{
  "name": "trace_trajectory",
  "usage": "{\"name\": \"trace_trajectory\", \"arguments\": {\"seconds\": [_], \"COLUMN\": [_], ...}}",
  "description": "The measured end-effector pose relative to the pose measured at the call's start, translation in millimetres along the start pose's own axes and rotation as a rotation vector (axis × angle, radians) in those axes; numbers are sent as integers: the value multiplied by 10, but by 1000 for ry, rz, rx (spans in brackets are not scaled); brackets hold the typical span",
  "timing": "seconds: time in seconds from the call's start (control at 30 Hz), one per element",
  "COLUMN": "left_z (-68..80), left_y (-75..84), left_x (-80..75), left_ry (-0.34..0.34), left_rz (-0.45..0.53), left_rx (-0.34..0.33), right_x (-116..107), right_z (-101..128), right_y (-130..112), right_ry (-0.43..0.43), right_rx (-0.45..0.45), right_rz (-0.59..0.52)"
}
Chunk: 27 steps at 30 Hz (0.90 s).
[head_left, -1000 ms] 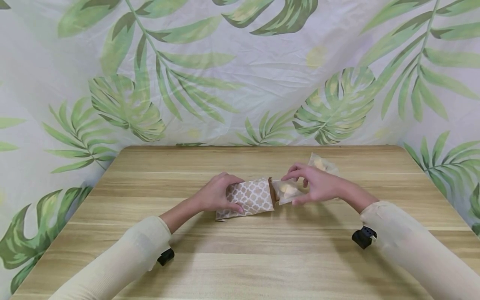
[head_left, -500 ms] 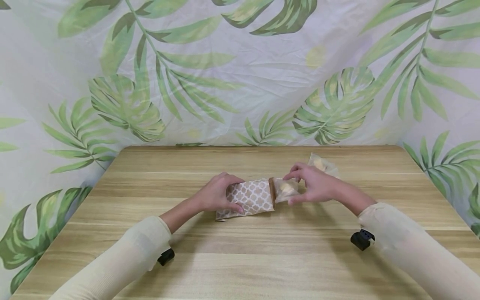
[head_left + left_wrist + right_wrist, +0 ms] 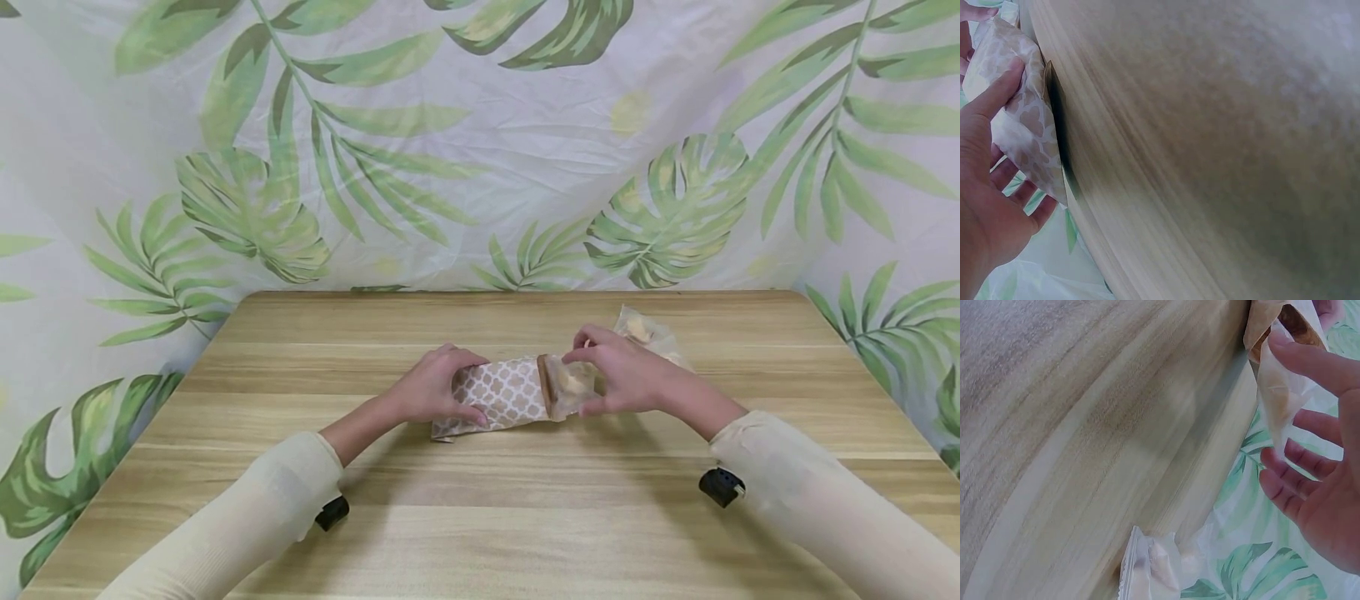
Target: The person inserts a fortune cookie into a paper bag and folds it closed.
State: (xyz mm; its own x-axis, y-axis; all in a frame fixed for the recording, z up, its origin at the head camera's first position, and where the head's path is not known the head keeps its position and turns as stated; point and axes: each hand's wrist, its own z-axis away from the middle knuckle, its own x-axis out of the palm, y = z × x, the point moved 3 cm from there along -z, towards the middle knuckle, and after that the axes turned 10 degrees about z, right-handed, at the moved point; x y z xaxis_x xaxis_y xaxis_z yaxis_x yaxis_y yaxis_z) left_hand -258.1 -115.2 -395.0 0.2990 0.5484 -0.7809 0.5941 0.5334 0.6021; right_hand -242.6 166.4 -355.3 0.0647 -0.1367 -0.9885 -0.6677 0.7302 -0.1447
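Note:
A paper bag (image 3: 506,390) with a white-and-tan lattice print lies on its side mid-table, its brown mouth facing right. My left hand (image 3: 437,385) grips its closed end, thumb on the near side and fingers on the far side. At the mouth, my right hand (image 3: 628,372) holds a small clear packet (image 3: 572,385) with a pale yellowish piece inside. The packet's left end sits at the bag's opening. In the right wrist view the thumb presses one face of the packet (image 3: 1277,394), which points into the brown interior of the bag (image 3: 1294,325).
More clear packets (image 3: 652,337) with pale contents lie behind the right hand; in the right wrist view one packet (image 3: 1154,565) shows a crimped edge. The wooden table (image 3: 480,517) reaches back to a leaf-printed cloth (image 3: 420,167).
My right hand has moved slightly left, bringing the clear packet up to and partly into the bag's mouth. The left hand and bag have stayed in place.

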Motion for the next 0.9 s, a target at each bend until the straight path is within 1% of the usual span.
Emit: {"name": "trace_trajectory", "arguments": {"seconds": [0.13, 0.27, 0.47, 0.7, 0.83, 0.9], "left_z": [-2, 3, 5, 7, 8, 7], "left_y": [4, 9, 1, 1, 7, 6], "left_x": [-3, -7, -5, 0, -3, -2], "left_ry": [1, 3, 5, 7, 5, 2], "left_rz": [3, -6, -11, -11, -11, -8], "left_rx": [-1, 6, 8, 12, 6, -5], "right_x": [1, 8, 6, 20, 45, 52], "right_z": [-6, -8, -19, -43, -60, -63], "right_y": [-4, -3, -20, -64, -69, -65], "right_ry": [28, 32, 34, 62, 59, 43], "right_rx": [-31, -43, -50, -60, -65, -61], "right_rz": [16, 15, 3, -1, -33, -64]}}
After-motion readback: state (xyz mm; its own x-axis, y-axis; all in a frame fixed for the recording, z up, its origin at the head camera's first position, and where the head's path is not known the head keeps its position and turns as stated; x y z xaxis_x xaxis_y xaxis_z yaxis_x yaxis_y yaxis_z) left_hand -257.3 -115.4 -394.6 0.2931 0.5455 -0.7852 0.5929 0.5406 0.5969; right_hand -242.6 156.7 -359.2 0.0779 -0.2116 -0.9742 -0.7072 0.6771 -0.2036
